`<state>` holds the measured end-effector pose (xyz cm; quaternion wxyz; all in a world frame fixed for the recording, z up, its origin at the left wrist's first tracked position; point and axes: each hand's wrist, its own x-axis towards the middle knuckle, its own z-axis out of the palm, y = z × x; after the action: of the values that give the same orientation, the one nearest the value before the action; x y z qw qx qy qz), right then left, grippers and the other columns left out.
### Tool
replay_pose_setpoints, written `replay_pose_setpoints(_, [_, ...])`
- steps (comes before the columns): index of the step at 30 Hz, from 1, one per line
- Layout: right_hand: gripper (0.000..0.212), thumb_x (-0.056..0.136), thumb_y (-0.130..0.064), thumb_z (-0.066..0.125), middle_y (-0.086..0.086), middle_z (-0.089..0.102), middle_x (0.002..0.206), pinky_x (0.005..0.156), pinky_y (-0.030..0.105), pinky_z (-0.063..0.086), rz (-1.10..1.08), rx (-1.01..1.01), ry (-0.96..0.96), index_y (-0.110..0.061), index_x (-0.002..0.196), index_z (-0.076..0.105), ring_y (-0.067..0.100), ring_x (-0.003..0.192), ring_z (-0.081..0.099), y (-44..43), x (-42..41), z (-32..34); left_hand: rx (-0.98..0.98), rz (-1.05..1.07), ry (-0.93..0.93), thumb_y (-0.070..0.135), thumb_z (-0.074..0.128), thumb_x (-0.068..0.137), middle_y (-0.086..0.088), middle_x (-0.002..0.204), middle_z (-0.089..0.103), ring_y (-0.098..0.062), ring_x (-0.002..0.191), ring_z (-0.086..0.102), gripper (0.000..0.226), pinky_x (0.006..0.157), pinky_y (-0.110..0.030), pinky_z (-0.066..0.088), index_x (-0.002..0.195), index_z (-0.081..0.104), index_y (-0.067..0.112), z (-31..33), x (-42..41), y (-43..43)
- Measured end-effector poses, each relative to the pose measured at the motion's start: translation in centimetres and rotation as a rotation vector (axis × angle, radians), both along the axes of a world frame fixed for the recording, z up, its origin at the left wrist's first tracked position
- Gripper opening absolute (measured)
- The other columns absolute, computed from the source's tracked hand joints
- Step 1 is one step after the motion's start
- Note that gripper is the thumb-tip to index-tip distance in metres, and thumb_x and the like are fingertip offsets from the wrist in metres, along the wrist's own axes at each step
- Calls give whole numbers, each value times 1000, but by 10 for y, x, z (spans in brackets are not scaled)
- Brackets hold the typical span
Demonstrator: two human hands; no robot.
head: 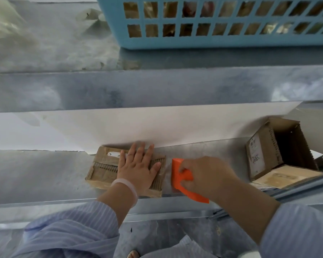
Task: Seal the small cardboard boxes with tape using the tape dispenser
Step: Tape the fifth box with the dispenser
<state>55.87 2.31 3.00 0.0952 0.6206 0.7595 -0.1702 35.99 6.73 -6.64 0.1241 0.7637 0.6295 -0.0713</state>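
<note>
A small flat cardboard box with a white label lies on the metal work surface. My left hand rests flat on top of it, fingers straight and spread. Just to the right of the box, my right hand grips the orange tape dispenser, which stands on the surface beside the box's right edge. The tape itself is not clear to see.
An open cardboard box with a label on its flap stands at the right, with another flat box in front of it. A blue slotted basket sits on the upper shelf. A white sheet leans behind the box.
</note>
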Motion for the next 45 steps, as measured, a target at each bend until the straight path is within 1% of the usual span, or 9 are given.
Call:
replay_pose_setpoints(3, [25,90,-44,50,-5,57,86,64,29,41,21,96,-8,-34,113,55,23,80,58,-6,-18,-8,10,-8,-3,62,7,97,5,163,-14,-20,149,-21,66,119,-50,-12,152,-17,36,-1,-1,-1])
replay_pose_setpoints(6, [21,96,-39,44,-7,29,69,54,28,31,43,165,-18,-28,112,53,21,70,47,-12,-31,-15,14,-16,-5,62,7,97,5,163,-15,-20,148,-21,66,119,-50,-13,152,-17,35,-2,-2,-1])
replay_pose_setpoints(10, [22,98,-38,41,-7,34,67,50,27,31,1,174,-14,-28,114,52,18,62,45,-15,-37,-23,14,-22,-11,62,6,96,5,164,-14,-20,149,-21,66,119,-51,-12,152,-16,36,-3,-2,0])
replay_pose_setpoints(19, [15,95,-36,46,-5,35,71,64,32,46,-156,112,1,-29,108,50,26,72,49,-8,-49,-23,-2,-16,-28,63,7,96,6,164,-9,-19,149,-21,66,119,-50,-12,153,-14,36,0,-1,-1])
replay_pose_setpoints(23, [17,95,-36,48,-5,39,81,75,38,54,-164,97,-1,-29,111,50,29,84,60,-8,-55,-24,-5,-5,-32,63,7,96,7,164,-7,-20,149,-19,66,120,-50,-10,153,-13,37,0,-1,-1])
replay_pose_setpoints(29, [14,94,-34,49,-6,35,77,75,37,53,-221,98,14,-30,107,48,27,82,57,-6,-57,-25,-26,4,-44,62,9,98,7,164,-7,-20,149,-20,65,119,-51,-11,153,-12,36,2,0,-2])
replay_pose_setpoints(35, [15,93,-38,47,-2,61,92,63,30,39,-255,136,35,-30,106,51,27,85,62,-11,-47,-19,-45,16,-61,63,7,97,5,165,-6,-19,149,-20,65,119,-51,-11,154,-8,37,4,-1,-3])
replay_pose_setpoints(40, [20,86,-48,55,-14,61,102,68,27,44,-287,36,54,-45,106,56,13,86,55,-31,-3,0,-60,17,-49,63,5,96,3,164,-10,-21,148,-22,65,119,-51,-12,153,-13,37,5,-2,-2])
replay_pose_setpoints(45, [17,78,-50,73,-23,60,99,69,17,50,-339,-79,287,-48,92,65,-2,83,58,-34,42,19,-59,15,-50,62,4,96,3,164,-10,-21,148,-21,64,119,-51,-12,153,-15,38,4,-2,-2])
